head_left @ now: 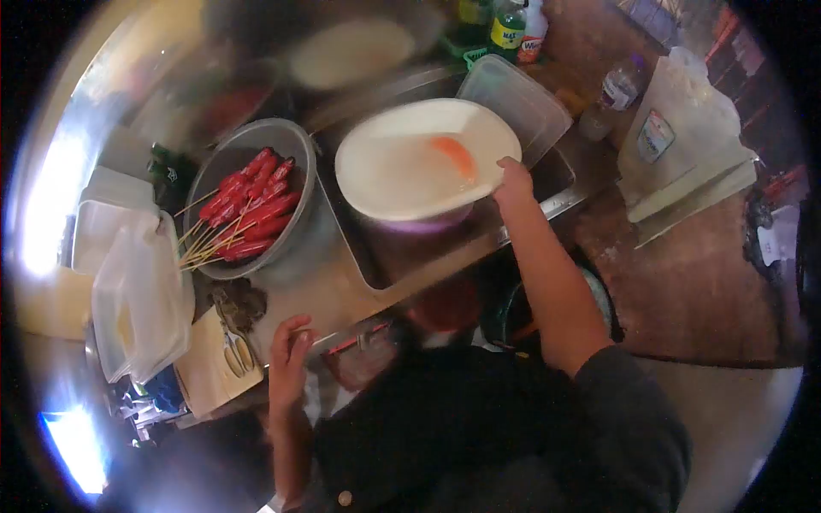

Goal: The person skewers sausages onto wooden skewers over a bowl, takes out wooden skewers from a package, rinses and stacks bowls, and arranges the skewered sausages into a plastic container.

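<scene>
An oval cream-coloured tray point(385, 167) with an orange-red patch on its inner surface hangs over the sink point(363, 256). My right hand point(514, 182) grips its right rim, thumb on top. Beneath the tray shows the edge of a purple basin point(428, 223). My left hand point(292, 352) is in front of the counter edge, holding nothing, its fingers partly curled and apart. Farther left, a grey round tub point(301, 158) contains several red skewered pieces point(256, 201), their wooden sticks pointing to the lower left.
Translucent plastic containers point(141, 299) stand at the left, near scissors point(238, 355) on a wooden board point(205, 376). A clear lidded box point(517, 103) leans behind the sink. Bottles point(508, 32) stand at the back; a large plastic bag point(676, 141) sits at right.
</scene>
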A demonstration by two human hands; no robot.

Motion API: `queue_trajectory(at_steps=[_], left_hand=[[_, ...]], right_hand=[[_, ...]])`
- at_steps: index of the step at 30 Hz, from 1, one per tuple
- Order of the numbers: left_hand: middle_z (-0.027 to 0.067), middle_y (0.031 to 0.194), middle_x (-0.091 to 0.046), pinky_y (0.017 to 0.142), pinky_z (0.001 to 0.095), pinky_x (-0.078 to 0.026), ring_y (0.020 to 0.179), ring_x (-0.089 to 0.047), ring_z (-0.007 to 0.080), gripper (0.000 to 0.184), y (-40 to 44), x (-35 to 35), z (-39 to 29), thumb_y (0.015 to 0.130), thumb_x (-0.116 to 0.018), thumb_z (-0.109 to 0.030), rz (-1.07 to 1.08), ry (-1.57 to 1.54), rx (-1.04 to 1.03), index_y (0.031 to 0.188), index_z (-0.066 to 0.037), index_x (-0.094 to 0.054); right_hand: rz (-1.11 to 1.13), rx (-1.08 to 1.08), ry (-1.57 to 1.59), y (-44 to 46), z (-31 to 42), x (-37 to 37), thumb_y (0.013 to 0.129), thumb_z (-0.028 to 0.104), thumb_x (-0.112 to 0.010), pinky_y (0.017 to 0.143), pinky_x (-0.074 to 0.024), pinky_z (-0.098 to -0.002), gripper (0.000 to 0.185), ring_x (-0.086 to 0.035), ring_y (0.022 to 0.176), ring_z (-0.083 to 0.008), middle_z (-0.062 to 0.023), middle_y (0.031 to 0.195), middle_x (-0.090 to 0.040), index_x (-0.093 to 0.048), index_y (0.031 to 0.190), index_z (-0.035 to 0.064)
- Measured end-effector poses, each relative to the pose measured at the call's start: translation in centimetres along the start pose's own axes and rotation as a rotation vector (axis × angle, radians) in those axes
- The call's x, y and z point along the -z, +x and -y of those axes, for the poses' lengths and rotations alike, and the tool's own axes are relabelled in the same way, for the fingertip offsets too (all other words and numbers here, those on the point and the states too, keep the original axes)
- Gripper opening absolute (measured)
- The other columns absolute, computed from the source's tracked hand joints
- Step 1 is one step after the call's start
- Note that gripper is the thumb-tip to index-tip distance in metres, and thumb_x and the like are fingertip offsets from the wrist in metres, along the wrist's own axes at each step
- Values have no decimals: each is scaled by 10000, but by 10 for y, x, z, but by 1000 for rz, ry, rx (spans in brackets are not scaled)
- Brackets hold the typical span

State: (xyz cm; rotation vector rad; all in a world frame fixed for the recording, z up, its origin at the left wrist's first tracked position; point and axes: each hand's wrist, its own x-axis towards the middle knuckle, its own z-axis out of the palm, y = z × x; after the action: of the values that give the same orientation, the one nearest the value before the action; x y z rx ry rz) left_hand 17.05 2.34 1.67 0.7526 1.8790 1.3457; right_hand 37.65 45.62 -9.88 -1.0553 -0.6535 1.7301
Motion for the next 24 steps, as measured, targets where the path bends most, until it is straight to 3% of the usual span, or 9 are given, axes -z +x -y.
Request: queue_trajectory(at_steps=[2,5,7,10,14,16,17,19,24], left_hand=[[61,1047,-540,848,275,-411,920,-530,133,257,13,-1,-9,884,-478,-104,31,15,-21,1128,-28,-500],[72,1073,-533,859,279,-408,956,-522,137,270,41,-6,-4,887,-485,-123,112,71,-60,1140,-31,-496],[81,1094,-531,874,284,-404,989,-516,144,282,61,-17,9,886,-492,-133,169,123,-82,1150,-32,-493],[102,1180,-505,929,296,-378,1091,-479,172,375,90,-52,19,877,-519,-166,265,-167,52,1224,-40,-455],[129,1372,-330,994,348,-326,1200,-399,237,682,162,-100,40,844,-579,-275,176,-544,253,1386,-66,-223],[154,1369,-308,984,374,-335,1197,-394,259,723,214,-125,53,805,-624,-271,122,-613,312,1360,-35,-227],[154,1369,-308,984,374,-335,1197,-394,259,723,225,-135,40,805,-624,-271,130,-613,308,1360,-35,-227],[169,1280,-397,923,392,-394,1122,-456,273,639,235,-158,19,770,-637,-174,-362,-507,315,1285,-6,-298],[157,1115,-511,830,396,-459,977,-539,277,475,260,-162,45,737,-566,-34,-394,-593,72,1179,1,-394]], right_hand=[[-177,67,-87,-27,39,-19,720,162,-597,763,-464,-416,490,-554,954,-290,-170,1066,-549,-480,1158,-23],[-158,261,101,-61,99,-36,748,119,-567,787,-469,-386,469,-555,944,-295,-163,1081,-534,-445,1163,-62],[-221,367,49,-94,126,-44,731,136,-594,783,-467,-438,516,-542,978,-316,-176,1100,-521,-427,1195,-17],[-105,568,212,-85,149,-21,735,100,-601,802,-468,-453,484,-538,982,-327,-176,1094,-524,-438,1177,-12],[-268,675,68,-134,172,-21,745,44,-599,785,-490,-438,459,-551,961,-330,-166,1107,-521,-436,1170,-12],[-280,714,71,-135,175,-9,751,43,-603,772,-493,-423,446,-559,941,-315,-162,1096,-529,-444,1163,-10],[-289,745,70,-137,177,-3,757,42,-606,758,-495,-409,432,-567,920,-300,-158,1084,-538,-452,1157,-8],[-325,765,26,-148,175,0,762,49,-613,752,-493,-386,436,-571,908,-279,-153,1069,-548,-452,1163,-11],[-423,839,-83,-165,165,-4,780,91,-628,744,-480,-328,304,-579,871,-243,-115,965,-581,-517,1052,9]])
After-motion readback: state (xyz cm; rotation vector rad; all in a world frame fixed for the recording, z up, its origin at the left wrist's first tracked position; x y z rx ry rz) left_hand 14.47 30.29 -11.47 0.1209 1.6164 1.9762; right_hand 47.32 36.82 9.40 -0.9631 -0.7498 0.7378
